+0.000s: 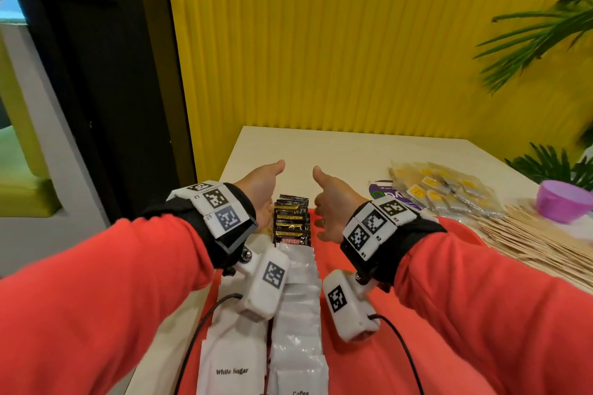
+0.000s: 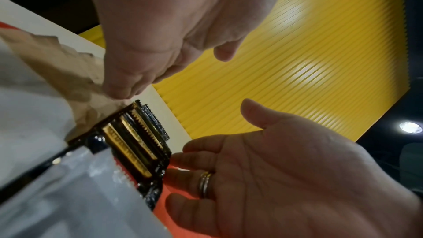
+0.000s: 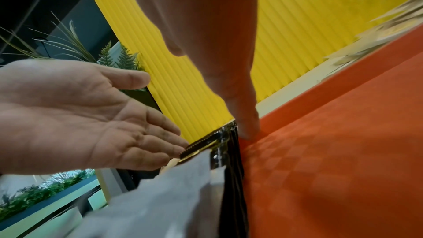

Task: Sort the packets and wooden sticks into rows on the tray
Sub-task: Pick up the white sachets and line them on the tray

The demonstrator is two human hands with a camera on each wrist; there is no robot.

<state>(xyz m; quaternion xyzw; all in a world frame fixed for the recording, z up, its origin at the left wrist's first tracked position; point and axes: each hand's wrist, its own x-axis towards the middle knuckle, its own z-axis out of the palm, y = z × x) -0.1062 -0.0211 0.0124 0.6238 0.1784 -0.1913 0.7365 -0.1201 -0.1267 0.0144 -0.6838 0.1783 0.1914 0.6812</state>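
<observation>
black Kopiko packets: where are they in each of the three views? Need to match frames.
Head: black Kopiko packets at centre, between the left hand and right hand.
Left wrist: centre-left, below the left hand's fingertips.
Right wrist: lower centre, edge-on.
Shared landmark: the red tray under them, beside the packets in every view.

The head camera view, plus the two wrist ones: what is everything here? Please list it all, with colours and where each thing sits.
Black Kopiko sachets: several, a row between the hands, on the tray.
White Coffee packets: many, overlapping row nearer the person.
White Sugar packets: several, row left of those.
Red plastic tray: one, under the rows.
Yellow packets: a pile, table right.
Wooden sticks: a heap, right.
Purple bowl: one, far right.
White table: one.
Left hand: flat, left of the sachets.
Right hand: flat, right of them.
</observation>
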